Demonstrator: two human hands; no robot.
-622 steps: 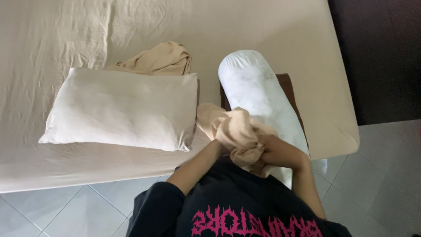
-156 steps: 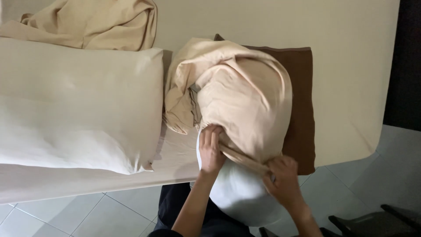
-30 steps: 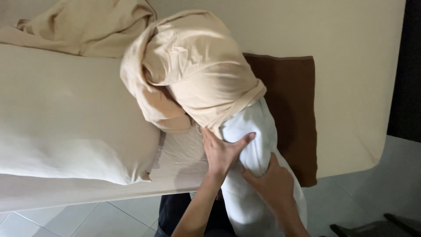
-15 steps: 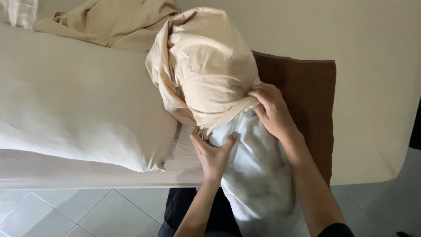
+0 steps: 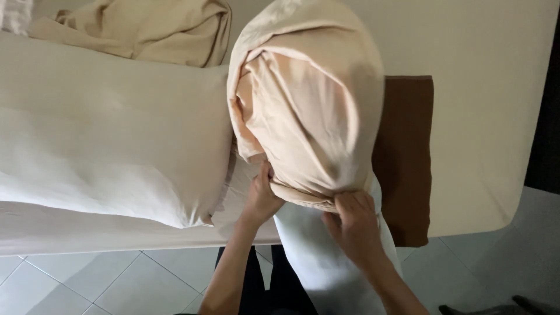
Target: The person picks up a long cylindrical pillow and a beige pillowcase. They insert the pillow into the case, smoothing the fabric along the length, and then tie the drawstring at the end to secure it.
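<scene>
A white bolster pillow (image 5: 318, 256) stands tilted against the bed edge, its upper part covered by a beige pillowcase (image 5: 309, 99). My left hand (image 5: 262, 195) grips the lower left hem of the pillowcase. My right hand (image 5: 353, 224) pinches the hem on the lower right, over the bare white bolster. The top of the bolster is hidden inside the case.
A large cream pillow (image 5: 105, 146) lies on the bed to the left. A crumpled beige cloth (image 5: 146, 29) sits behind it. A brown cloth (image 5: 405, 151) lies under the bolster on the cream bed sheet (image 5: 484, 87). White floor tiles (image 5: 105, 286) show below.
The pillowcase has come further down over the bolster. My right hand dropped from the right side to the lower hem; my left hand moved up to the hem's left corner.
</scene>
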